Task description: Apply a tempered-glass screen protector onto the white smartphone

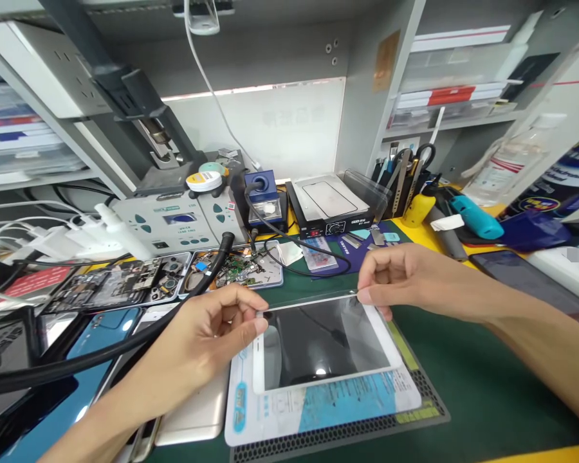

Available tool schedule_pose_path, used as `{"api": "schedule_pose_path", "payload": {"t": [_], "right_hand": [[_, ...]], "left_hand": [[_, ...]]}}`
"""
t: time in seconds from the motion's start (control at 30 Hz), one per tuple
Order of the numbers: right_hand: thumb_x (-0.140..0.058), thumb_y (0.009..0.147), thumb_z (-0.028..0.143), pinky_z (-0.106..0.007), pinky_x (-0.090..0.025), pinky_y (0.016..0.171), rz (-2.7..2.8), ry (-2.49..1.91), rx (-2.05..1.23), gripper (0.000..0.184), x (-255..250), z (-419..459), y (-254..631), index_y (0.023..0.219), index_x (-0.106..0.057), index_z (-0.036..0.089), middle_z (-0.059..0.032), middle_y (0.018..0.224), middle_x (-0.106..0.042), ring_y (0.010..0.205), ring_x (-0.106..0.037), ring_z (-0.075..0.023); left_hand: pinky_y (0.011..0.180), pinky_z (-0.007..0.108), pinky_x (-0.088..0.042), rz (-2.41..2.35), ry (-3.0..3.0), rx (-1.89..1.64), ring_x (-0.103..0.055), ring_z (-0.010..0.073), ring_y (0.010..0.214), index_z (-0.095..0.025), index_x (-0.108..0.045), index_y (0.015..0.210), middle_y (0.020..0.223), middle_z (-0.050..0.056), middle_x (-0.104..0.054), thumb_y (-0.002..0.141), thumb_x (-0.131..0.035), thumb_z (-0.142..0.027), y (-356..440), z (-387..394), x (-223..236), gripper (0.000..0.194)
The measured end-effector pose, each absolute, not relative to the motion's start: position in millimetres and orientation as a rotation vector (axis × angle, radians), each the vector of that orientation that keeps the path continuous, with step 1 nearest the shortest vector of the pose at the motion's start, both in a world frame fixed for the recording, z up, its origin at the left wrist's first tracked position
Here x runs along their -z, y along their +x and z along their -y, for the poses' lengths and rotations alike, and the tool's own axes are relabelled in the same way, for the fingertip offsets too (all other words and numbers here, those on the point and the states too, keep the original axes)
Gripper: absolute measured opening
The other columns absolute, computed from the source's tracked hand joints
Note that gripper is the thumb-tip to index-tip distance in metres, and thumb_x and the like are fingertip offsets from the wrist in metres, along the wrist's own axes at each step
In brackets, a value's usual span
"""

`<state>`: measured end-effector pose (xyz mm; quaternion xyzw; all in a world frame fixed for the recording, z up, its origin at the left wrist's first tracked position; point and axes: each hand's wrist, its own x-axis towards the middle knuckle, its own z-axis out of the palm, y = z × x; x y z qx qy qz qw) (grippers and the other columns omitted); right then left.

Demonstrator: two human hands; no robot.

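A white tablet [325,344] with a dark, shiny screen lies face up on a blue-and-white printed mat [313,408]. Along its far edge shows the rim of a thin clear screen protector [309,301]. My left hand [217,331] pinches the sheet's far left corner between thumb and fingers, right by the tablet's corner. At the far right corner my right hand [390,280] does the same, thumb and forefinger closed. How much of the sheet touches the screen I cannot tell, because it is transparent and the glass reflects.
Left lie a blue phone [94,360], other phones and a thick black hose [174,321]. Trays of phone parts [251,270] sit behind, before a grey rework station [174,222]. A heating plate [335,206], tool holder [405,183] and dark tablet [525,276] stand rearward and right.
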<state>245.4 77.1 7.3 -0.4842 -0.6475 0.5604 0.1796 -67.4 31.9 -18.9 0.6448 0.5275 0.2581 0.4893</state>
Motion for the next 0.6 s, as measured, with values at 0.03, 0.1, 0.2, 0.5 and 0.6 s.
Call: {"api": "schedule_pose_path", "payload": {"t": [0.03,0.1,0.2,0.5,0.6], "right_hand": [[-0.080,0.076,0.026,-0.024,-0.044,0.059,1.829,-1.368,-1.585,0.015,-6.5,-77.3,245.7,0.079,-0.068,0.018,0.0007,0.063,-0.069,0.060,-0.062,-0.0135],[-0.080,0.076,0.025,-0.023,-0.044,0.059,1.832,-1.364,-1.581,0.014,-5.0,-77.8,246.7,0.079,-0.068,0.018,0.0006,0.063,-0.069,0.060,-0.062,-0.0133],[-0.080,0.077,0.025,-0.023,-0.044,0.058,1.847,-1.346,-1.574,0.013,-2.7,-78.6,248.6,0.079,-0.068,0.018,0.0002,0.063,-0.069,0.059,-0.062,-0.0133],[-0.080,0.076,0.026,-0.022,-0.044,0.058,1.828,-1.372,-1.568,0.014,-6.4,-77.6,244.0,0.078,-0.068,0.018,0.0011,0.062,-0.068,0.059,-0.061,-0.0126],[-0.080,0.076,0.026,-0.023,-0.045,0.059,1.835,-1.400,-1.553,0.014,-8.6,-76.2,243.3,0.079,-0.069,0.018,0.0008,0.062,-0.068,0.060,-0.061,-0.0132]], "left_hand": [[0.065,0.031,-0.035,-1.280,1.565,-0.630,-0.048,0.0168,0.077,-0.024,-0.065,0.102,0.083,0.001,-0.058,0.090,-0.064,-0.050,-67.7,-32.0,19.5,0.028],[0.065,0.031,-0.035,-1.274,1.569,-0.639,-0.048,0.0165,0.076,-0.024,-0.065,0.102,0.082,0.000,-0.058,0.090,-0.065,-0.050,-68.5,-32.2,20.6,0.028],[0.064,0.031,-0.034,-1.269,1.573,-0.644,-0.046,0.0161,0.074,-0.024,-0.065,0.102,0.080,0.000,-0.057,0.090,-0.065,-0.049,-69.2,-32.4,21.0,0.028],[0.064,0.030,-0.033,-1.243,1.577,-0.668,-0.047,0.0152,0.075,-0.026,-0.066,0.102,0.083,-0.001,-0.060,0.091,-0.065,-0.046,-72.1,-33.6,24.3,0.023],[0.065,0.030,-0.034,-1.225,1.582,-0.679,-0.046,0.0147,0.076,-0.027,-0.066,0.101,0.085,-0.001,-0.061,0.092,-0.065,-0.045,-73.0,-33.7,25.8,0.020]]}}
